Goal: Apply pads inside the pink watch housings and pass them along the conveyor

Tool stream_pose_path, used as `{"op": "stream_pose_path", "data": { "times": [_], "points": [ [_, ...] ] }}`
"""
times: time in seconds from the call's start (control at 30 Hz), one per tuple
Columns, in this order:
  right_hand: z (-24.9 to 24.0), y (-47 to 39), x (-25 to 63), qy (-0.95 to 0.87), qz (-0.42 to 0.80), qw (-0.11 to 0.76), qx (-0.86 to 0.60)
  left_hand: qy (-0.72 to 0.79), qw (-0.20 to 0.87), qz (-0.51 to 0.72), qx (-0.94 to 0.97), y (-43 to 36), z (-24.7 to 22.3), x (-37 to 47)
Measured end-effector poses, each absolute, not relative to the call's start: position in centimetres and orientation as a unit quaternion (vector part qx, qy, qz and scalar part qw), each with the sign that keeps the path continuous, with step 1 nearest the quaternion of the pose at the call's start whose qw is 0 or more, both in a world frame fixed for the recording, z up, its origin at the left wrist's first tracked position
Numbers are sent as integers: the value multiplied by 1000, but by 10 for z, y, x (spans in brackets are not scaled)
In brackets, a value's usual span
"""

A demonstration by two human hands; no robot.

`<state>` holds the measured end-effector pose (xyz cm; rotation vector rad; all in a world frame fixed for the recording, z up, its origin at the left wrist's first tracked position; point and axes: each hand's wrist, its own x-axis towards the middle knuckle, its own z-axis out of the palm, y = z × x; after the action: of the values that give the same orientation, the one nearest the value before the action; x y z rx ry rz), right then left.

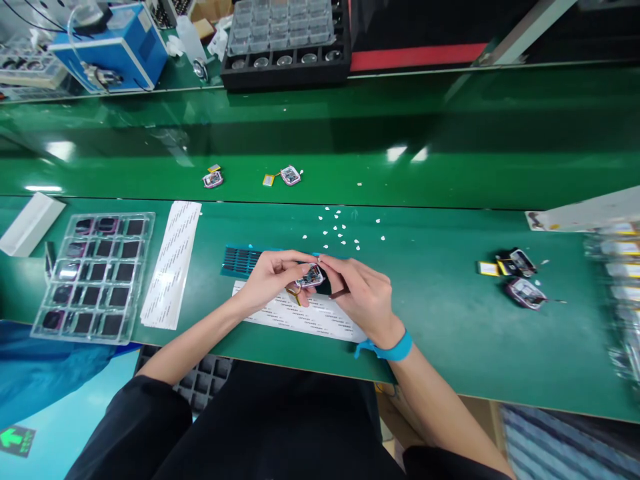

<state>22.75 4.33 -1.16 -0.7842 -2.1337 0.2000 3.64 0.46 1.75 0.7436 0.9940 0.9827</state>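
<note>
My left hand is closed around a small pale-rimmed device case with a circuit board showing inside. A yellow strip, seemingly its battery, hangs beneath the fingers. At the right of the case, my right hand pinches with thumb and forefinger close to its upper edge; whatever sits between those fingertips is too small to name. A dark flat piece shows between the hands, partly hidden. Below them lies a white printed sheet, and a blue sheet with black strips sticks out behind the left hand.
Several small white stickers are scattered beyond the hands. A clear tray of dark screens and white strips lie left. Opened devices rest at the right and on the far ledge. A white box stands far left.
</note>
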Motion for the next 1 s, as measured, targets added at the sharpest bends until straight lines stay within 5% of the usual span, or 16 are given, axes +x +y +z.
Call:
{"op": "stream_pose_path", "data": {
  "times": [0.23, 0.63, 1.0],
  "points": [
    [-14, 53, 242, -879, 46, 356, -313, 440, 720, 418, 337, 4, 16, 37],
    [1, 52, 257, -940, -78, 244, -226, 495, 624, 434, 422, 2, 18, 39],
    [-3, 49, 251, -951, -61, 226, -200, 544, 475, 382, 577, -5, 14, 42]
  ]
}}
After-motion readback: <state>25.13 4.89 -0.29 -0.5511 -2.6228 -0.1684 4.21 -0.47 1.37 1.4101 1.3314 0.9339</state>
